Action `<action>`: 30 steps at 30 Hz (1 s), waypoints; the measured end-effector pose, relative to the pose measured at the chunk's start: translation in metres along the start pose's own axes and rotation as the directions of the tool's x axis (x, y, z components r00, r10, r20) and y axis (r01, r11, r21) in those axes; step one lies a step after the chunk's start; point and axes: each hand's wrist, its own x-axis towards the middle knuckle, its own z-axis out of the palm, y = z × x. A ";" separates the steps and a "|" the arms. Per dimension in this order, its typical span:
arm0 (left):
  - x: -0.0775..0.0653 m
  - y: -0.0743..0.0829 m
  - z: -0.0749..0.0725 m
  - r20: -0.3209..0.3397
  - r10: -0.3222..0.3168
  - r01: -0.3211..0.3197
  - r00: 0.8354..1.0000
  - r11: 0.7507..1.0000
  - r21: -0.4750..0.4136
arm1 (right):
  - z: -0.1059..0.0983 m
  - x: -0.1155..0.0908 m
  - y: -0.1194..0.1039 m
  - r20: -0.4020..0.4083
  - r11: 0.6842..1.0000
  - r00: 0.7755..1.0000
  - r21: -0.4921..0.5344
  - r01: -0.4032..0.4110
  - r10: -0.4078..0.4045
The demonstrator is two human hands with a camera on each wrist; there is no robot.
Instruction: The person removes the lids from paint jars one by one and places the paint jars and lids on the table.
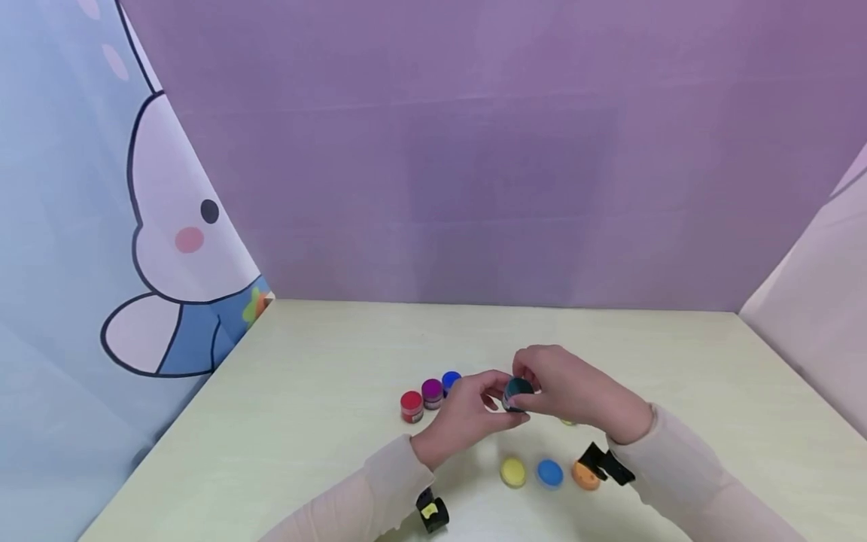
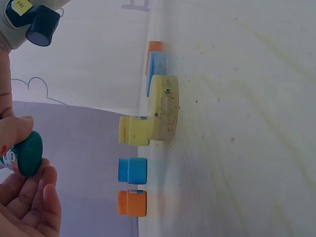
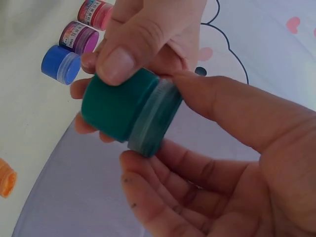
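Both hands hold one small green paint jar [image 3: 114, 106] above the table. Seen from the right wrist, the left hand [image 1: 467, 410] pinches the green body, its thumb pressed along the side. My right hand [image 1: 565, 384] grips the ribbed translucent lid [image 3: 154, 121] between thumb and curled fingers. The lid is on the jar, which lies tilted in the right wrist view. To the left of the hands stand a red jar [image 1: 411, 406], a purple jar [image 1: 432, 393] and a blue jar [image 1: 451, 382], the last partly hidden behind the left hand.
Nearer me lie a yellow lid [image 1: 512, 473], a blue lid [image 1: 550, 473] and an orange lid [image 1: 584, 476]. In the left wrist view, a yellow jar [image 2: 134, 131], a light blue jar [image 2: 132, 171] and an orange jar [image 2: 132, 203] stand in a row. A purple backdrop [image 1: 501, 188] rises behind the table.
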 end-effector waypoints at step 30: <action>-0.004 0.007 -0.006 0.011 -0.033 0.033 0.999 0.999 0.006 | -0.004 -0.002 -0.007 0.025 0.998 0.999 -0.048 0.032 -0.031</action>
